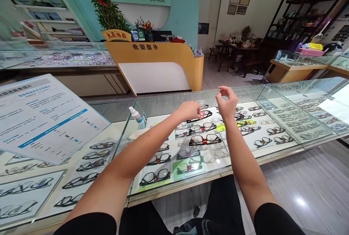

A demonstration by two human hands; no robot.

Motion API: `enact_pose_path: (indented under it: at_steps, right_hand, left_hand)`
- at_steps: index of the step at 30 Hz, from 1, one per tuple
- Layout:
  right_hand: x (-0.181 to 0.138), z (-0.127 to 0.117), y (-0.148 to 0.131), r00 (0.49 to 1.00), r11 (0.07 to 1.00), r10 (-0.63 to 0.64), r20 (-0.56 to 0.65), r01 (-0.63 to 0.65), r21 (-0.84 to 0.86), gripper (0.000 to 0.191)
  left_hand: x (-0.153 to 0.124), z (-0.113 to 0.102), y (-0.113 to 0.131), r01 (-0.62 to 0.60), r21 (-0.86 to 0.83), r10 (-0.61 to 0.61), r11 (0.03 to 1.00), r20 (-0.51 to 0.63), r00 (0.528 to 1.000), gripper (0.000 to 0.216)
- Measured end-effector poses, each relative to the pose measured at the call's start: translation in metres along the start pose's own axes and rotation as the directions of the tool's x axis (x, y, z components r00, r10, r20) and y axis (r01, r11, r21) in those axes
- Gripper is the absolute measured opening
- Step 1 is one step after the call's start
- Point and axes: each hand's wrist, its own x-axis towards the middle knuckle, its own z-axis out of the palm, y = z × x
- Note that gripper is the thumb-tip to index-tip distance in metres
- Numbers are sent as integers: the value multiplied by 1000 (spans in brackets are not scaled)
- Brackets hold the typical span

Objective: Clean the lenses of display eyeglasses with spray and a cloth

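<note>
My left hand is held over the glass display case, its fingers curled in. Whatever is between them, if anything, is hidden. Eyeglasses with a red tag show just beyond its fingertips; I cannot tell whether they touch. Farther right, my right hand is raised above the case, thumb and index finger bent into a ring. No object can be made out in that pinch. Several rows of eyeglasses lie below, among them a black pair and a pair on a green card.
A spray bottle stands left of my left forearm. A large printed sheet tilts over the case at the left. Across the aisle is a wooden cashier counter with a plant. Another showcase stands at the right.
</note>
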Motion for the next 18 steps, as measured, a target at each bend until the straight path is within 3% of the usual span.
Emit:
enact_pose_path:
  at_steps: [8,18]
  right_hand:
    - [-5,7,9,998,998,5,62,-1,-65,24]
    - [-6,6,5,986,994,99,136,-92,-59,23]
  left_hand:
    - [30,20,-3,-52,31,49,998,86,995,21]
    - [38,31,-2,-58,48,52,997,123,991,17]
